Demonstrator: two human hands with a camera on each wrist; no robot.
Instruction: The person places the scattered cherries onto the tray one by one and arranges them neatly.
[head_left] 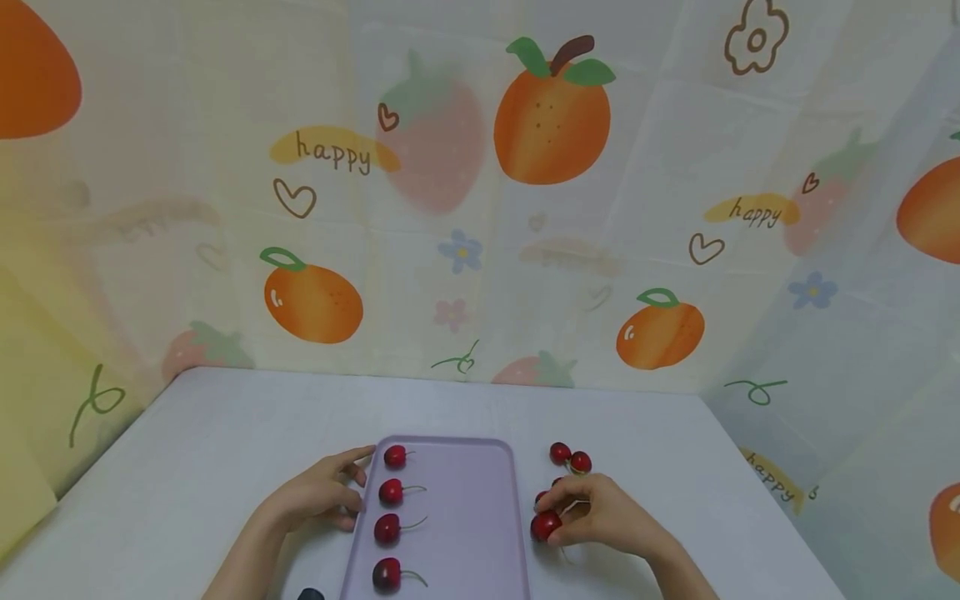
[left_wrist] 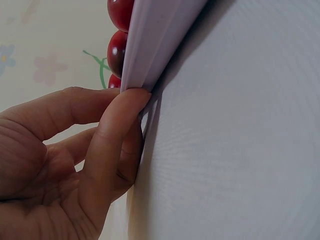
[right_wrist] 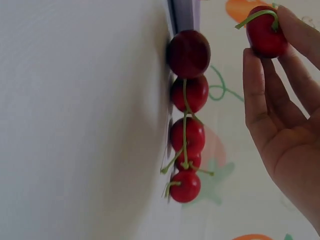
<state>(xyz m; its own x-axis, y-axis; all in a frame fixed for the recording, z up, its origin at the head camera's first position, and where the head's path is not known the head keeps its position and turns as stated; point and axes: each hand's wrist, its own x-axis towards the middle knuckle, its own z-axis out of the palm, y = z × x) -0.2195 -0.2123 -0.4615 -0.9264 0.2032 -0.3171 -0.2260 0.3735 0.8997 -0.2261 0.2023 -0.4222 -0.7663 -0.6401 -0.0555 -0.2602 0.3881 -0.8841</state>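
My right hand (head_left: 592, 512) pinches a dark red cherry (head_left: 546, 527) between thumb and fingertips, just right of the tray. In the right wrist view that cherry shows a curved green stem and hangs above the table's level. My left hand (head_left: 318, 492) touches the left rim of a pale purple tray (head_left: 465, 533), fingertips resting against its edge with nothing pinched. Along the tray's left side several stemmed cherries stand in a column, among them a top cherry (head_left: 395, 456) and a lower cherry (head_left: 387, 575). My right fingers partly hide loose cherries behind them.
Beyond my right hand a pair of cherries (head_left: 581, 462) lies on the white table (head_left: 637, 433). A small black object (head_left: 310, 594) shows at the bottom edge. A fruit-printed curtain (head_left: 420, 275) hangs behind the table and along its sides.
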